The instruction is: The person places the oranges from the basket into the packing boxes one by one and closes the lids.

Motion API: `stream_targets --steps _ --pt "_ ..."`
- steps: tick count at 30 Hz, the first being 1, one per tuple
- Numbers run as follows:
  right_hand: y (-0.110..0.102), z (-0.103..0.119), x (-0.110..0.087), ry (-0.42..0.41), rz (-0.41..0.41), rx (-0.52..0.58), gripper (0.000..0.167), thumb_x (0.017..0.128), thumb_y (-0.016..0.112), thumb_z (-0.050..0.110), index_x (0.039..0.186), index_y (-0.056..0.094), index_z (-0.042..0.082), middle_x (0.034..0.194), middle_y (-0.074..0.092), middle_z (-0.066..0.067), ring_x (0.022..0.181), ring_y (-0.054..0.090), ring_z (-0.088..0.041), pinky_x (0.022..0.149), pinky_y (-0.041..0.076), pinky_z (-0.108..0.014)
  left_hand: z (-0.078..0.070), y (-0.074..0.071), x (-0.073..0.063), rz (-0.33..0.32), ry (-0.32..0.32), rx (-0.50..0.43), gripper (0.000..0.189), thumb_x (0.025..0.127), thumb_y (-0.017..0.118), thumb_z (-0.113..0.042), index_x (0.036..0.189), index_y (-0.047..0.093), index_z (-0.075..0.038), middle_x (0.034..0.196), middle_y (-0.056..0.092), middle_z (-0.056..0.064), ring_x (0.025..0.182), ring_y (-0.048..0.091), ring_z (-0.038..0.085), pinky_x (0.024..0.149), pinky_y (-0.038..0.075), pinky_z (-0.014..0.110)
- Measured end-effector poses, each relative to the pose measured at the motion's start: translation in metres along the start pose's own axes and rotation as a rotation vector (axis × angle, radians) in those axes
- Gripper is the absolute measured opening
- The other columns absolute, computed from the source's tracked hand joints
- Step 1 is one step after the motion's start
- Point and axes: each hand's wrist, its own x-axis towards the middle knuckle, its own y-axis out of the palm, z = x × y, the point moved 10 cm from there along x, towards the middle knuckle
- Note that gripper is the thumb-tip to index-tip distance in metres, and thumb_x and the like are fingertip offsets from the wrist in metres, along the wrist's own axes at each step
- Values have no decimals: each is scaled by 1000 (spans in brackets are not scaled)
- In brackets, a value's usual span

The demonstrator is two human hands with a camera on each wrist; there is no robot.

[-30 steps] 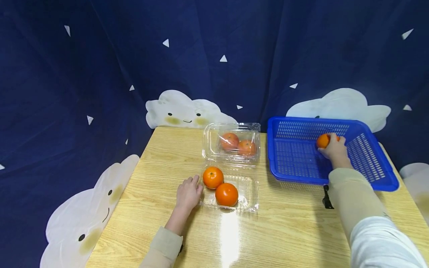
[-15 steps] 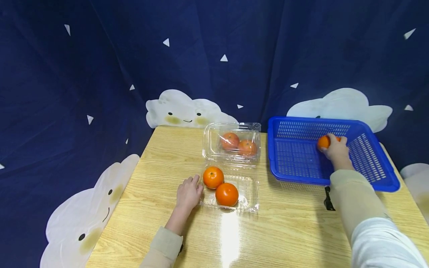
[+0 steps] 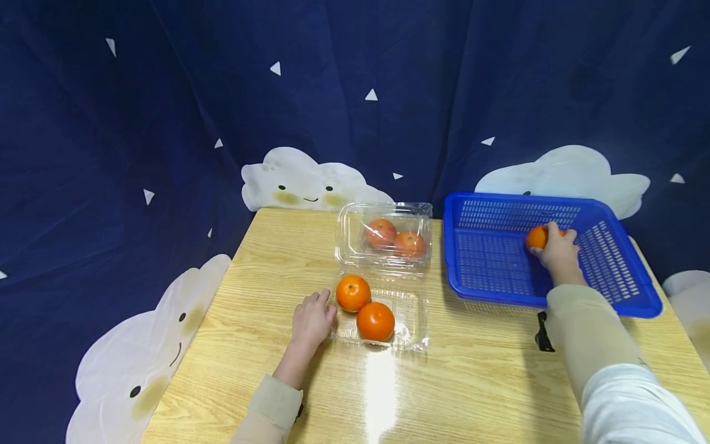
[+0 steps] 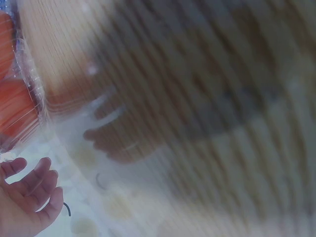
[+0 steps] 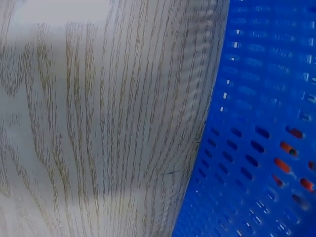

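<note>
My right hand (image 3: 559,251) grips an orange (image 3: 536,238) from above, inside the blue plastic basket (image 3: 493,300). In the right wrist view the basket's slotted wall (image 5: 237,158) hides that hand, and bits of orange colour show through its holes. My left hand (image 3: 312,318) rests beside a clear plastic clamshell box (image 3: 407,308), fingers loosely bent and holding nothing. Two oranges, a rear one (image 3: 352,293) and a front one (image 3: 375,321), sit in the box's near half. The left wrist view shows the left hand (image 4: 29,197) with relaxed fingers near the box.
Behind, the raised clear lid part (image 3: 349,237) has two more oranges (image 3: 380,234) visible through it. The wooden table (image 3: 466,382) backs onto a dark blue curtain (image 3: 410,74) with cloud patterns. The basket's right end lies near the table's right edge.
My right hand and its orange shift very slightly to the right within the basket. The left hand, the clear box and its oranges stay in place.
</note>
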Motion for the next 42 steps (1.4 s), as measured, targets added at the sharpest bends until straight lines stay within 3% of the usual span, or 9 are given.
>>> stream_targets --steps 17,29,42 --pt "-1 3 -9 -35 19 2 60 86 57 19 130 21 -2 124 8 -44 105 25 -67 78 34 -70 0 -2 0 0 8 -6 31 85 53 -25 112 55 -10 88 59 11 78 56 28 64 45 39" --pt "-13 23 -22 -153 -74 17 58 86 59 20 130 26 0 125 13 -43 100 31 -67 79 34 -68 1 -3 0 -8 6 -18 32 85 51 -24 113 55 -10 90 60 11 79 56 29 65 45 40" --pt "-21 52 -53 -275 -130 70 57 85 61 16 130 30 1 126 18 -41 97 37 -65 78 35 -69 0 -2 0 -11 16 -15 30 84 51 -24 111 55 -9 88 60 11 78 56 29 64 45 41"
